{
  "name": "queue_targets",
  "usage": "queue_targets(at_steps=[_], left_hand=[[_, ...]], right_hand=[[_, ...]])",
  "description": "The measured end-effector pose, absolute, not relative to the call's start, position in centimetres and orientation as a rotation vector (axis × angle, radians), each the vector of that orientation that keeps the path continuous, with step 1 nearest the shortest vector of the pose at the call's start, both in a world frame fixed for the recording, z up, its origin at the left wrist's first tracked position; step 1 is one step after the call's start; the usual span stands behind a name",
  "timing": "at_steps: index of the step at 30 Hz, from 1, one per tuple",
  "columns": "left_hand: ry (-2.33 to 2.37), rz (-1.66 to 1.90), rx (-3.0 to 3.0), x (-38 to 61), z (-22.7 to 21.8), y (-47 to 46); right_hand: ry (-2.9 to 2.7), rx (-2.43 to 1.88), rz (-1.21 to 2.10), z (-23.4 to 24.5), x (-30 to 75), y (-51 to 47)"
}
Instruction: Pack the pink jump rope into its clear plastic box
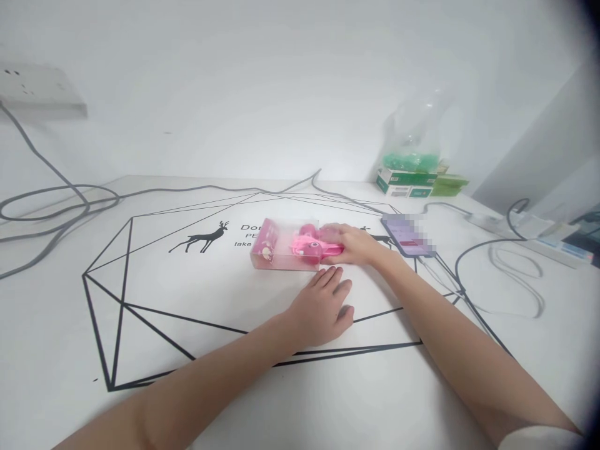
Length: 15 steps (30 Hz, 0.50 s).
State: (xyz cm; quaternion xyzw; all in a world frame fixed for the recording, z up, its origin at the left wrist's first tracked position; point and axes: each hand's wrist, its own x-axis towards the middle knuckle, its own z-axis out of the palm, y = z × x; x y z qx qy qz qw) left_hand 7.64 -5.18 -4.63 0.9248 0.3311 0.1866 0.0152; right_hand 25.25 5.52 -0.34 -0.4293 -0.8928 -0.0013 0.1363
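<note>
A clear plastic box (285, 261) with a pink printed end lies on its side on the white table, its right end apparently open. Partly inside that end is a bright pink toy (309, 244) with a round eye; its exact kind is unclear. My right hand (349, 244) is closed around the toy's right part, which the fingers partly hide. My left hand (323, 307) rests palm down just in front of the box, fingers stretched out and holding nothing. Its fingertips come close to the box's lower right corner; whether they touch it I cannot tell.
A phone (407, 235) lies right of my right hand. Small green-and-white boxes (405, 182) with a plastic bag (412, 140) on top stand at the back wall. Grey cables (187, 188) run along the back, and a power strip (553, 247) lies at the far right.
</note>
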Motion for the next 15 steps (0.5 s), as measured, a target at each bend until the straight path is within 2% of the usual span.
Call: queue_targets(at_steps=[15], left_hand=[[1.049,0.545,2.911,7.6,-4.5,-5.2]], right_hand=[[-2.64,-1.16,0.007,0.0,26.8,5.8]])
